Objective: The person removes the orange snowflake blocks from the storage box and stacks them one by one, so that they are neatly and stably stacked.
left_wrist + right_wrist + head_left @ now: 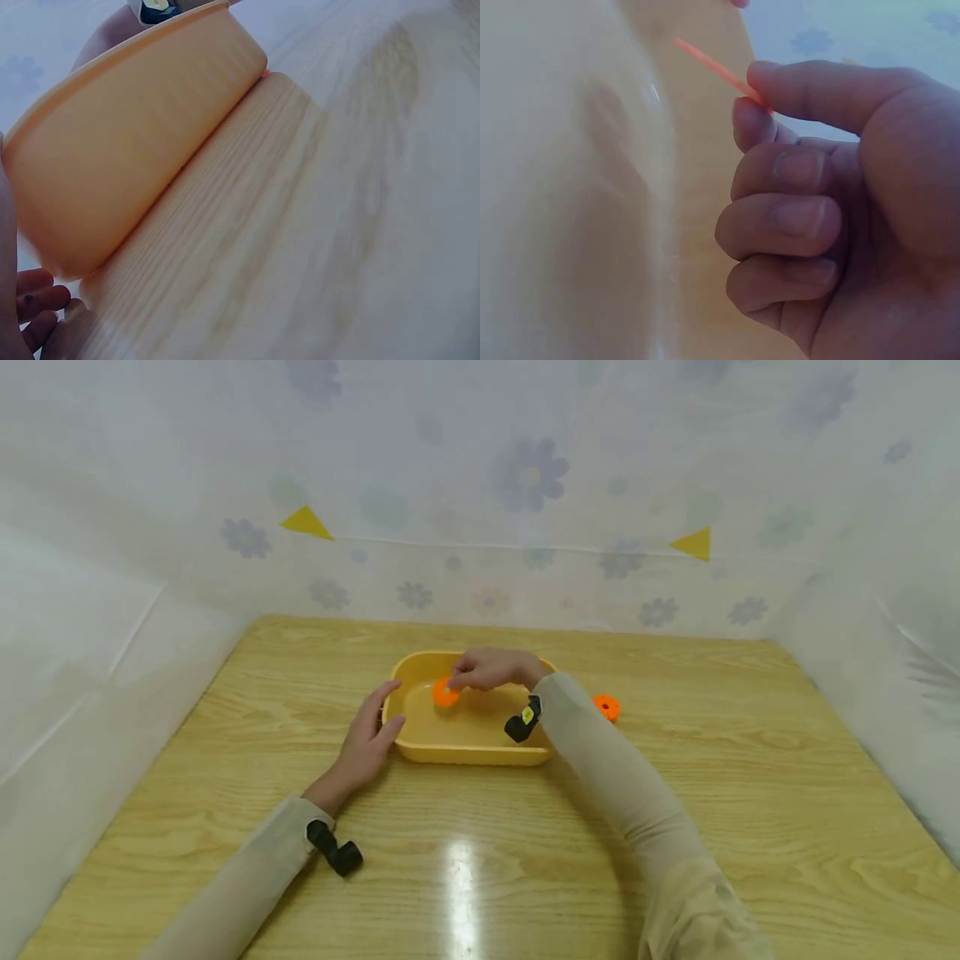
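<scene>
A shallow yellow plastic basin (468, 755) with rounded corners sits on the table. My left hand (362, 745) holds its left side, thumb and a finger at the rim. In the left wrist view, several fingertips (37, 304) are beside the basin's lower corner. My right hand (491, 668) reaches over the basin and pinches a thin orange notched disc (444, 693) between thumb and index finger. The right wrist view shows this disc (718, 71) edge-on, with the other fingers curled into the palm. Another orange notched disc (607, 707), with a centre hole, lies right of the basin.
The wood-grain table (465, 827) extends around the basin. White flower-print sheeting (480, 527) encloses the back and sides, with two yellow triangles on the back. My right sleeve (615, 768) crosses the basin's right end, close to the loose disc.
</scene>
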Demonstrator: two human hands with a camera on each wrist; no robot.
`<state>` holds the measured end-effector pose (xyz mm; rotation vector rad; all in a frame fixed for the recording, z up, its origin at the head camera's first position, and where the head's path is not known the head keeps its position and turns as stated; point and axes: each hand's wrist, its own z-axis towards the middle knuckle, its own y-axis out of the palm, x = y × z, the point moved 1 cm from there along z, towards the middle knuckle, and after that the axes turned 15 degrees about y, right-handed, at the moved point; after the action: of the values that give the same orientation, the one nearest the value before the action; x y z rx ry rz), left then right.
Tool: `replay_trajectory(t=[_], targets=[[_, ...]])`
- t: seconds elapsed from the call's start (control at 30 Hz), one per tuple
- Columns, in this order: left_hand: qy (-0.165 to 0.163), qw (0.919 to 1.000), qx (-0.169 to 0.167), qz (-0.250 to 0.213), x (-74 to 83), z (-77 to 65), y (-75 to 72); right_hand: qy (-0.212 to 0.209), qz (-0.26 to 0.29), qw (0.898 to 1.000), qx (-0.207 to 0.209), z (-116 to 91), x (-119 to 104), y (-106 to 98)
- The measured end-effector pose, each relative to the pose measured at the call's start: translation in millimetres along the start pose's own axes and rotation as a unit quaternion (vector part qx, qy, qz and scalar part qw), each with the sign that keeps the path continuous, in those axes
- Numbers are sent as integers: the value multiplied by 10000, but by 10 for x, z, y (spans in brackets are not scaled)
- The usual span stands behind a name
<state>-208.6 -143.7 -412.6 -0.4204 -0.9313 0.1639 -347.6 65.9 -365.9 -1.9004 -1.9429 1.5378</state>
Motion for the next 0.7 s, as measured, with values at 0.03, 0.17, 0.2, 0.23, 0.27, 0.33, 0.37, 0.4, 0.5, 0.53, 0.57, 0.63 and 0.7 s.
replay_trajectory(t=[0.03, 0.17, 0.2, 0.23, 0.27, 0.33, 0.37, 0.4, 0.5, 0.53, 0.57, 0.63, 0.7], targets=[[-16, 10000, -5, 0, 1, 0, -1, 17, -1, 10000, -23, -23, 4, -11], [-56, 10000, 0, 20, 1, 8, -10, 39, -26, 10000, -75, -94, 34, -68], [-56, 10000, 5, 15, 0, 12, -13, 6, -37, 10000, -75, -106, 42, -84], [-50, 10000, 7, 11, 0, 15, -15, -23, -32, 10000, -81, -116, 54, -102], [-52, 10000, 10, 10, -1, 19, -17, -42, -11, 9999, -95, -126, 65, -118], [-43, 10000, 15, 7, -3, 26, -19, -75, -1, 9999, -108, -154, 89, -144], [-57, 10000, 8, 20, 1, 27, -21, -86, -27, 9999, -97, -171, 105, -156], [-66, 10000, 5, 22, 4, 27, -22, -93, -28, 9999, -86, -193, 120, -166], [-56, 10000, 17, 47, 15, 27, -19, -29, 3, 10000, -18, -282, 178, -200], [-46, 10000, 16, 34, 16, 27, -16, -11, 38, 10000, 24, -316, 205, -214], [-34, 10000, 13, 20, 19, 27, -13, 7, 65, 10000, 73, -351, 233, -230], [6, 10000, 28, -5, 18, 28, -9, 5, 228, 9997, 101, -418, 287, -262], [8, 10000, 50, -16, 19, 28, -14, -41, 380, 9992, 129, -483, 324, -292]])
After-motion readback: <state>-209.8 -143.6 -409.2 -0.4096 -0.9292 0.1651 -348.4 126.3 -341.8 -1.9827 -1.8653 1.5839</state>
